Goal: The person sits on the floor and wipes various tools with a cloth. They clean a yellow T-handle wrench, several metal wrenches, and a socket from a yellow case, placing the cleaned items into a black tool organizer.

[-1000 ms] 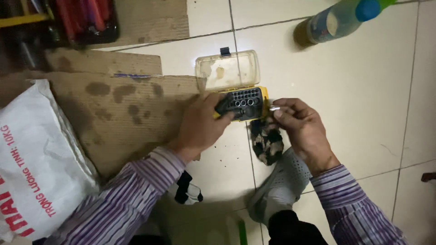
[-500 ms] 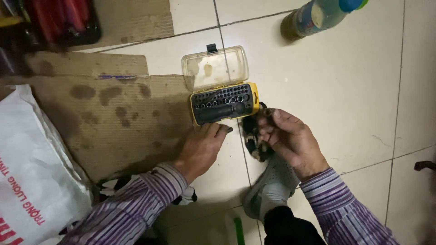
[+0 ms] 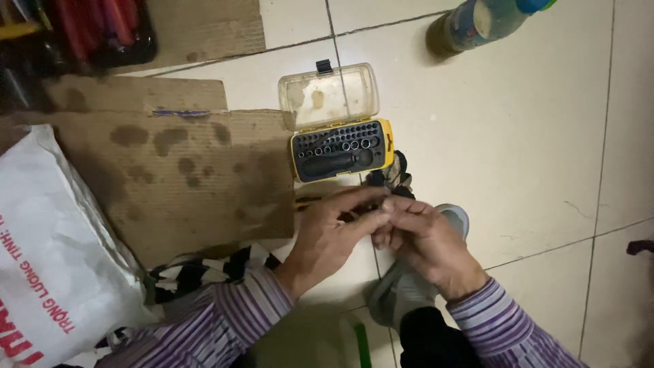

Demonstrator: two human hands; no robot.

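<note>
The left hand (image 3: pixel 327 235) and the right hand (image 3: pixel 422 238) meet fingertip to fingertip, pinching a small dark tool (image 3: pixel 354 217) lying left-to-right, below the open yellow bit case (image 3: pixel 343 148).

Tiled floor with a bit case open at its middle

The pale tile floor (image 3: pixel 518 136) carries a yellow bit case (image 3: pixel 343 148), its clear lid (image 3: pixel 330 95) flat on the tiles beyond it. Left of the case lies stained cardboard (image 3: pixel 184 170), and further left a white sack (image 3: pixel 48 266). A bottle (image 3: pixel 480 22) lies beyond the case to the right. A patterned cloth (image 3: pixel 204 267) lies near the case's left, and a grey shoe (image 3: pixel 409 286) stands nearer than the case.
</note>
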